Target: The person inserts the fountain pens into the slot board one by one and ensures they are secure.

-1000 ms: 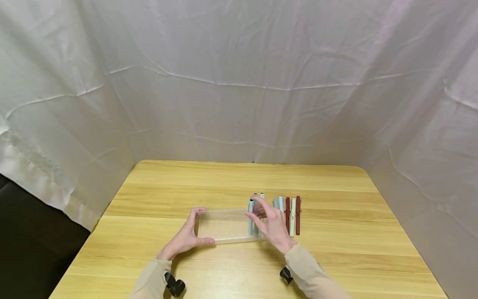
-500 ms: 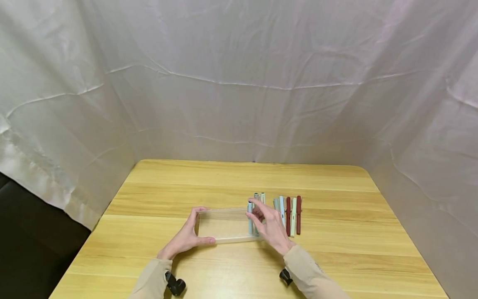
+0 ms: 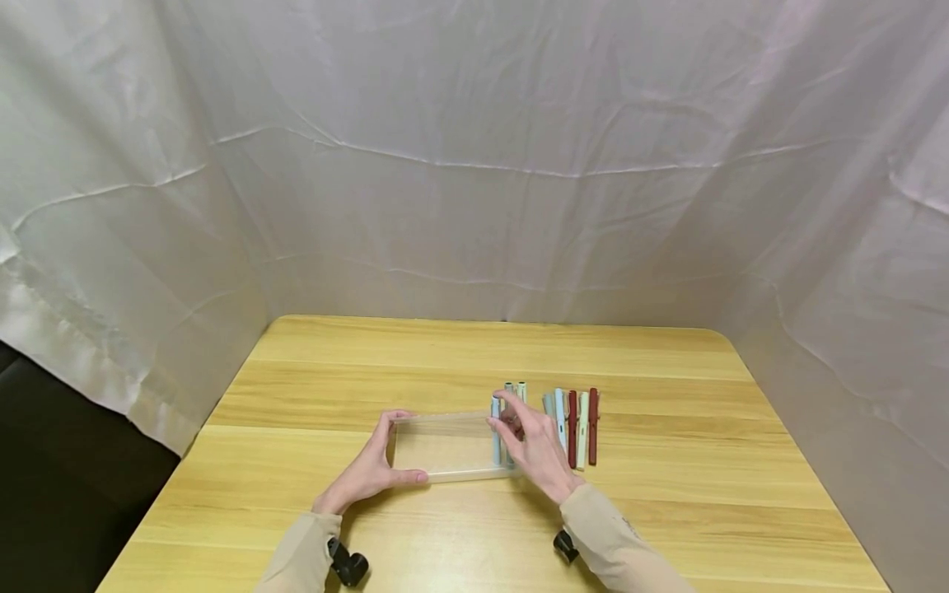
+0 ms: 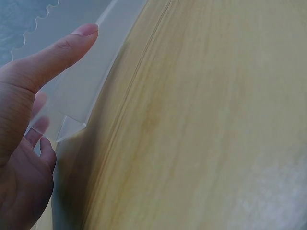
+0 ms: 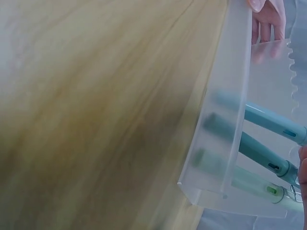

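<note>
My left hand (image 3: pixel 371 465) grips the left end of a clear plastic pen tray (image 3: pixel 463 475), thumb on the front wall and fingers at the back. In the left wrist view the tray's scalloped edge (image 4: pixel 25 39) shows beyond the thumb. At the tray's right end, my right hand (image 3: pixel 539 449) pinches a light blue pen (image 3: pixel 496 436) near its upper end. Beside that pen in the right wrist view, a teal pen (image 5: pixel 261 153) and a pale green pen (image 5: pixel 254 183) lie across the tray. In the head view my right hand partly covers these two.
Right of my right hand, several capped pens lie side by side on the wooden table (image 3: pixel 667 494), among them a dark red pen (image 3: pixel 593 428) and a pale green one (image 3: pixel 582 432). Pale curtains (image 3: pixel 474 206) hang behind the table and at both sides.
The light blue pen has shifted slightly left, with my right fingers staying at its upper end. My left hand and the tray stay in place.
</note>
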The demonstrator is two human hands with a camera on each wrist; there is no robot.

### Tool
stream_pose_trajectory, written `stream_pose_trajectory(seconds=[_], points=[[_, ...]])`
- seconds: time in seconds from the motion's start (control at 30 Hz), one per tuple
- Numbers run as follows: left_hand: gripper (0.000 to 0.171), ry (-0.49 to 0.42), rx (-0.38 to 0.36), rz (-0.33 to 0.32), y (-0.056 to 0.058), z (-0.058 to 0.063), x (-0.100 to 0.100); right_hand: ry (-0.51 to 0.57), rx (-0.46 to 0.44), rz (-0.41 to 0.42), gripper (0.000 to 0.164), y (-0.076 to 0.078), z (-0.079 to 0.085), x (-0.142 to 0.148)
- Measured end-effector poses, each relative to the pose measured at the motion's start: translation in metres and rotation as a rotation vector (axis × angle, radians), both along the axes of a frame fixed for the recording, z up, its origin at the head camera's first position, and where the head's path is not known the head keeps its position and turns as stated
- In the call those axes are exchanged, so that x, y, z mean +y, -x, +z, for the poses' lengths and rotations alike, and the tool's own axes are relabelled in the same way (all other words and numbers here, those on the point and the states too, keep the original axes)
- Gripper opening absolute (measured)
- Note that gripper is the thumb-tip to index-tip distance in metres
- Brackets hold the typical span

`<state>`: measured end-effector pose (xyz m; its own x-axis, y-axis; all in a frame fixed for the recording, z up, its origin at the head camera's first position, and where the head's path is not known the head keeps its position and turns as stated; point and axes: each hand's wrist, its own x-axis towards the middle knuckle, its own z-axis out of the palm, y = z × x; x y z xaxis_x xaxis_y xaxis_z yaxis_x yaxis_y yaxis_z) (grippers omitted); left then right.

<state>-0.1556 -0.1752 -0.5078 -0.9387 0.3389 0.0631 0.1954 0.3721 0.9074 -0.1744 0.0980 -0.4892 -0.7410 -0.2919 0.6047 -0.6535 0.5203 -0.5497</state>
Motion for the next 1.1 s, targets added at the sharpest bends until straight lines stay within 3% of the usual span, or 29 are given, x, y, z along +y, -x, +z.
stream_pose_trajectory(seconds=[0.5,1.1], points=[[0.091,-0.007,-0.01,0.009,0.0,0.001,0.0,-0.131,0.072,-0.111,0.045,0.009,0.008,0.0],[0.091,0.003,-0.011,0.01,-0.002,0.003,0.001,-0.31,0.015,-0.187,0.053,0.01,0.012,0.002]])
